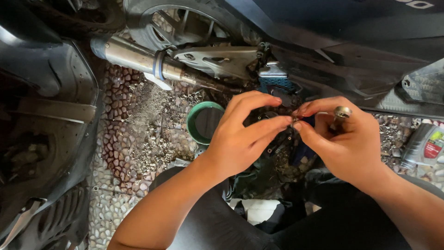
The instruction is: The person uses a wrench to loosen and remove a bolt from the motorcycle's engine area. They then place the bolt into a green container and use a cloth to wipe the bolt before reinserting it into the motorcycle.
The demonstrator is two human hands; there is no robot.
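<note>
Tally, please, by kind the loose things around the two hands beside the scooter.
Hands: 2, left hand, right hand
Metal sockets: 1, socket in the right hand
Green bowls: 1, green bowl
Grey oil bottles: 1, oil bottle
Total: 5

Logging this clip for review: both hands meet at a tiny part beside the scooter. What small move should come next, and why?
Probably a slow turn or press of the small part between the fingertips. The left hand and right hand pinch it from both sides, and the right also holds a metal socket tool idle in its palm. The part is too small to identify, so a firm pinch over the green bowl seems wise.
</note>
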